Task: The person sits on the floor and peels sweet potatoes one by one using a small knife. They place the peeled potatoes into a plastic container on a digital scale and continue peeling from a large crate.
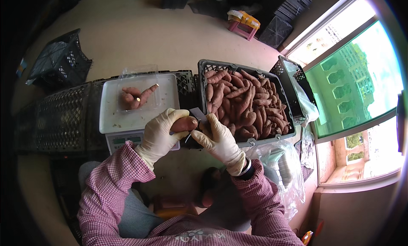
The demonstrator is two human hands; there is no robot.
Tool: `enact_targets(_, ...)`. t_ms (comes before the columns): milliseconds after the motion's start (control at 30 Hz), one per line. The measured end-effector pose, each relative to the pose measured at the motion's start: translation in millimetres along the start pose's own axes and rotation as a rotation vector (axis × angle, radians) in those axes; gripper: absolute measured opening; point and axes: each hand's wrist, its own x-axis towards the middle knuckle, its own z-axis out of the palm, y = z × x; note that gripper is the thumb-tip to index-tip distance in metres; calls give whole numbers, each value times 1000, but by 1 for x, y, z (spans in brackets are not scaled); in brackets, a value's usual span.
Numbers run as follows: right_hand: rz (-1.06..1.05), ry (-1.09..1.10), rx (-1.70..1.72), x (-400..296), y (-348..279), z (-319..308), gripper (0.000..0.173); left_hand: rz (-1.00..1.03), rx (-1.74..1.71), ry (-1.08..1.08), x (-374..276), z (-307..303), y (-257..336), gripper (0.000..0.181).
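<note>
My left hand, in a pale rubber glove, grips a sweet potato whose trimmed pale end faces right. Close against that end is a flat-bladed cutting tool, held in my gloved right hand; its handle is mostly hidden by the fingers. Left of my hands, a clear plastic clamshell box lies with its lid up, holding several sweet potatoes, some with cut ends. The box rests on the white tray of a digital scale. Just beyond my right hand, a black crate is heaped with sweet potatoes.
Black plastic crates support the scale. Another crate stands on the floor at left. Right of the heaped crate is a plastic-lined crate. A clear bag of stacked containers lies near my right knee. A stool stands farther back.
</note>
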Motion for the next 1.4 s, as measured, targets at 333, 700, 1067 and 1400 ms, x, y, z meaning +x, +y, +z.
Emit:
enact_targets(333, 30, 25, 116, 3, 2, 9, 38, 80, 112, 55, 1, 3, 3, 54)
enact_targets(700, 185, -116, 470, 5, 0, 10, 26, -229, -228, -13, -1, 3, 1, 46)
enact_targets(1067, 204, 103, 573, 9, 6, 29, 21, -376, -152, -125, -3, 5, 5, 39)
enact_targets(1400, 370, 145, 764, 16, 16, 8, 25, -744, -877, -208, 0, 6, -7, 41)
